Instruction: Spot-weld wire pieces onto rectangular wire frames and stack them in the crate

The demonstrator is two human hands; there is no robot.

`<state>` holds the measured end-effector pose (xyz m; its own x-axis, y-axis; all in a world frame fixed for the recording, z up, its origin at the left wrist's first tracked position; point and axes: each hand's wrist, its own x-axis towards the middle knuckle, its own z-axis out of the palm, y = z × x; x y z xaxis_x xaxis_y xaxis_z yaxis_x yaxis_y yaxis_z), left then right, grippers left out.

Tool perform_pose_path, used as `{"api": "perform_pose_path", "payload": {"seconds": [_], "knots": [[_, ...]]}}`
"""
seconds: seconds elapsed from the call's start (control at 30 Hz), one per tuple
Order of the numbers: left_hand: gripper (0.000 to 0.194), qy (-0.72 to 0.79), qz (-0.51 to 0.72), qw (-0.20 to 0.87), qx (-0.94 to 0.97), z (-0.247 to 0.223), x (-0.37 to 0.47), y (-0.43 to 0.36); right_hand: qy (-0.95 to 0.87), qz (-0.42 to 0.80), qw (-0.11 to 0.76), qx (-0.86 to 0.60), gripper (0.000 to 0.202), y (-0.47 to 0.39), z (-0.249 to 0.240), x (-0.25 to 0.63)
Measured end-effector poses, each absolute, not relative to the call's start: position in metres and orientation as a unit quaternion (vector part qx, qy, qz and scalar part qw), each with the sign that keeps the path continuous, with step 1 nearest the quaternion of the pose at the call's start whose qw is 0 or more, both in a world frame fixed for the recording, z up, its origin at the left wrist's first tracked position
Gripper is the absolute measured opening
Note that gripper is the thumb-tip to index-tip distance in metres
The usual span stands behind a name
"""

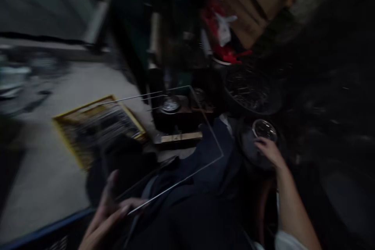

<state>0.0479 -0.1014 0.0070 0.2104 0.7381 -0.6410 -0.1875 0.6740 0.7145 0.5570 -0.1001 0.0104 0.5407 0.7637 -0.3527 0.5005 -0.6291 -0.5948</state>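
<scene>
My left hand point(113, 207) is closed on one end of a thin metal rod point(178, 182), with its thumb raised. The rod is bent into angled corners. It runs out over my dark trousers, turns back past a machine, and reaches left above a yellow-edged tray. To the right, my right hand point(268, 150) is at the near rim of a small round dish point(264, 129) with a shiny inside. Its fingers look pinched together, and blur hides what is between them. A small round metal part point(170, 104) sits on the dark machine point(164, 119) in the middle.
The yellow-edged tray point(67, 146) on the floor at left holds many thin metal pieces. A dark round basin point(249, 90) with loose metal pieces stands at the right, behind the dish. Cardboard boxes point(243, 4) and a red bag point(224, 52) are at the back.
</scene>
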Motion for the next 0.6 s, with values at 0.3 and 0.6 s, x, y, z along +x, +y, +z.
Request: {"api": "perform_pose_path", "payload": {"seconds": [0.3, 0.6], "knots": [[0.097, 0.418, 0.436, 0.738, 0.302, 0.0, 0.032, -0.095, -0.712, 0.486, 0.228, -0.453, 0.062, -0.076, 0.086, 0.387], [0.096, 0.367, 0.447, 0.754, 0.313, -0.002, 0.034, -0.084, -0.871, 0.301, 0.093, -0.378, 0.069, -0.035, 0.028, 0.32]]}}
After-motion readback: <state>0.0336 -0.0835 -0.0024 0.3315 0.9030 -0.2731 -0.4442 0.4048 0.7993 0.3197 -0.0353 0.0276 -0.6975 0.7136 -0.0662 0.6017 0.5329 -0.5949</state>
